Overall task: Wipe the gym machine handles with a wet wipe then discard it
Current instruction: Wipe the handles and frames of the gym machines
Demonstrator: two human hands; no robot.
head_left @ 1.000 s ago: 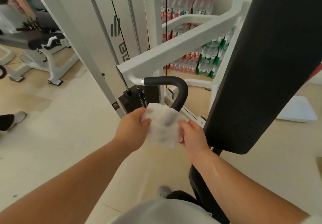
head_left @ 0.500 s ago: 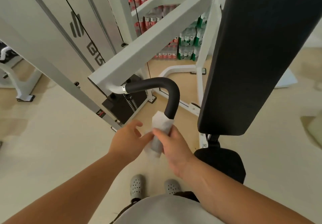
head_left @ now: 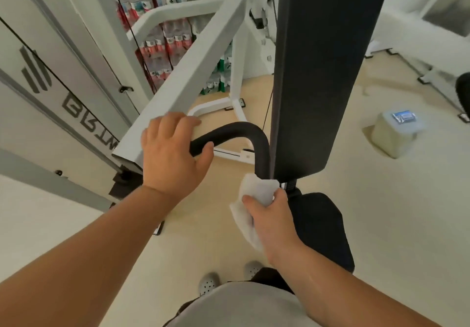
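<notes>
While the person's left hand (head_left: 173, 153) is curled round the top run of the black handle (head_left: 239, 130), right where it meets the white machine arm (head_left: 193, 77), the right hand (head_left: 272, 222) is down at the handle's lower end, about 5 o'clock from the left one. So the 2 hands are apart, each clamped on its own spot. The right hand squeezes the wet wipe (head_left: 256, 191), which is bunched round the bottom of the handle, with a loose flap hanging past the palm. The tall black back pad (head_left: 318, 72) stands just beside the handle at its 3 o'clock, with the black seat (head_left: 323, 230) under it. Packs of water bottles (head_left: 165, 34) are stacked at 11 o'clock, a pale tub (head_left: 396, 133) sits on the floor out at 3 o'clock, and 2 grey clogs (head_left: 208, 282) peek out at 6 o'clock.
</notes>
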